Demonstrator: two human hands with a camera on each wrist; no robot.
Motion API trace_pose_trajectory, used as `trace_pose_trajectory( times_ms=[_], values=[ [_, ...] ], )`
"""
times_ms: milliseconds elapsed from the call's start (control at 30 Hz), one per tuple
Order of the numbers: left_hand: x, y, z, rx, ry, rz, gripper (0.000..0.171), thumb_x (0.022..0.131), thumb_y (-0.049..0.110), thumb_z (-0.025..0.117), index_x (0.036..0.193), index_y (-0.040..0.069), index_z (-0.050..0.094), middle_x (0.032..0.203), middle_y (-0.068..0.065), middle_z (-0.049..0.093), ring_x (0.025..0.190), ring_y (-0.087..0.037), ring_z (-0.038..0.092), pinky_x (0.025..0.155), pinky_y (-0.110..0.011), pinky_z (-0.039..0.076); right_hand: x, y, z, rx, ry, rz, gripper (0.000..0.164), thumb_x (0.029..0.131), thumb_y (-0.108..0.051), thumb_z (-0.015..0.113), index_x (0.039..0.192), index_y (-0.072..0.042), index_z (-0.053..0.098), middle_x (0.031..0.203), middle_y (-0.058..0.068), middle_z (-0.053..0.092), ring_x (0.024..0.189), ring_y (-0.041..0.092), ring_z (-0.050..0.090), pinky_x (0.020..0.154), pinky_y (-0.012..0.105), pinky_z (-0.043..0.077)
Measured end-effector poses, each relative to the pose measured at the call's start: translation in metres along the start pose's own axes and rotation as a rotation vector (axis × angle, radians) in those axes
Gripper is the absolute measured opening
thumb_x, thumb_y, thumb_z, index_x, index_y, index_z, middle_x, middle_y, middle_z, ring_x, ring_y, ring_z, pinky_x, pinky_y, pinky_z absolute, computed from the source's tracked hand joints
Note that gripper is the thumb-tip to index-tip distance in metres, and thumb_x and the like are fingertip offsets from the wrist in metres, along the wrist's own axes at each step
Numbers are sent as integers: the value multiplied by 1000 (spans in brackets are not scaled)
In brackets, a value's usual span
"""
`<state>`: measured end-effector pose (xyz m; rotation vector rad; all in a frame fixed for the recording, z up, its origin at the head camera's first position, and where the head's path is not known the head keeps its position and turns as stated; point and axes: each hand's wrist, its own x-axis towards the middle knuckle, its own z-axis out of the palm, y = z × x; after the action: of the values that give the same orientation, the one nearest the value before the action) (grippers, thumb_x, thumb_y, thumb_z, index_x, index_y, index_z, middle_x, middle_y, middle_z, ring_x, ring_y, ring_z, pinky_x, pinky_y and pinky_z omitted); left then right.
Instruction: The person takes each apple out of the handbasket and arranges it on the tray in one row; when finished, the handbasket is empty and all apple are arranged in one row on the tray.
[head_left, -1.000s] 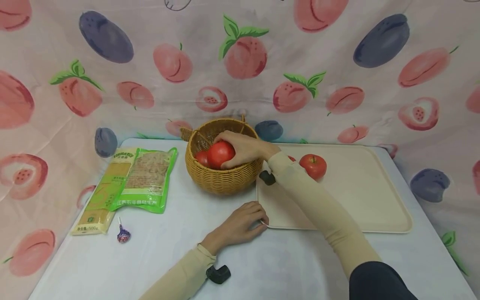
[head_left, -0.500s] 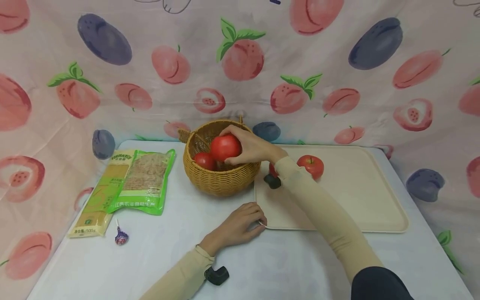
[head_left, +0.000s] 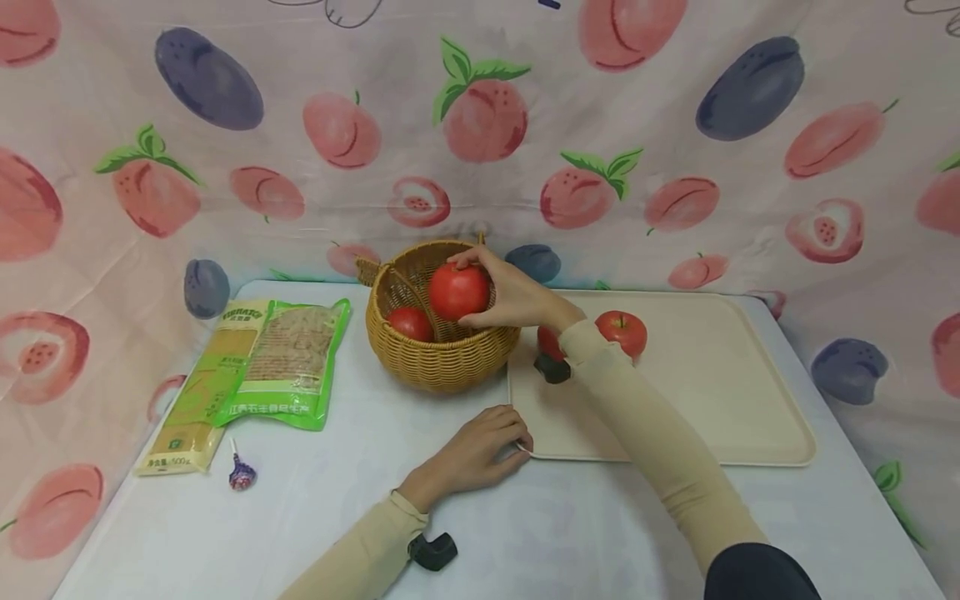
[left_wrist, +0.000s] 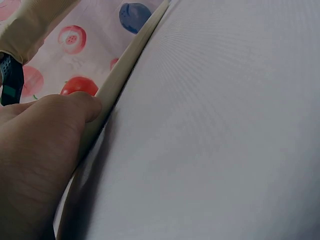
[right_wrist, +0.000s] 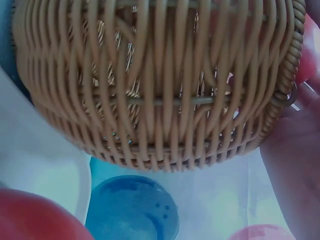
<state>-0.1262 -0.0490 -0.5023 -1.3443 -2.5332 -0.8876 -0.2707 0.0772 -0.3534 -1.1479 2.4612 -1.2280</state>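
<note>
Head view: right fingers (head_left: 482, 317) grasp red fruit (head_left: 455, 293) at the basket (head_left: 442, 367), left fingers (head_left: 513, 423) the tray (head_left: 720, 400).

Words we can read
The long yellow plastic packet (head_left: 197, 396) says "500g"; the flat green-edged plastic packet (head_left: 288, 358) says "江西五丰食品生产".

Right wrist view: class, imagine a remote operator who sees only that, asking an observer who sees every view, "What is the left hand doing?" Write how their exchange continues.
Observer: The left hand grips the near left corner of the tray.
Operator: I see one red fruit at my lower left. How many lie on the tray?
Observer: Two, one of them partly hidden by the right sleeve in the head view.
Operator: And left of the basket?
Observer: Two overlapping packets.
</note>
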Motion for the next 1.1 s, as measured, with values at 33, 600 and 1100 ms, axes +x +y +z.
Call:
trace_pose_trajectory(
  times_ms=[33,600,1100],
  values=[
    [0,0,0,0,1,1,4,91,24,61,94,23,63,96,14,57,98,-2,50,92,-21,42,-2,-3,-1,-3,3,-2,67,75,-15,79,127,-10,37,143,3,42,126,20,47,102,43,44],
    [0,0,0,-1,-10,-6,5,92,26,60,94,23,63,96,14,57,98,-2,50,93,-21,42,-18,-3,-10,79,153,-19,65,73,-16,80,124,-9,41,136,5,48,115,22,53,96,43,49],
    [0,-1,1,3,-9,-2,4,92,27,60,94,24,62,97,15,56,99,-2,50,93,-21,42,-26,-2,-16,191,241,-12,79,73,-7,76,138,-7,31,138,12,32,119,28,48,92,48,50]
  ],
)
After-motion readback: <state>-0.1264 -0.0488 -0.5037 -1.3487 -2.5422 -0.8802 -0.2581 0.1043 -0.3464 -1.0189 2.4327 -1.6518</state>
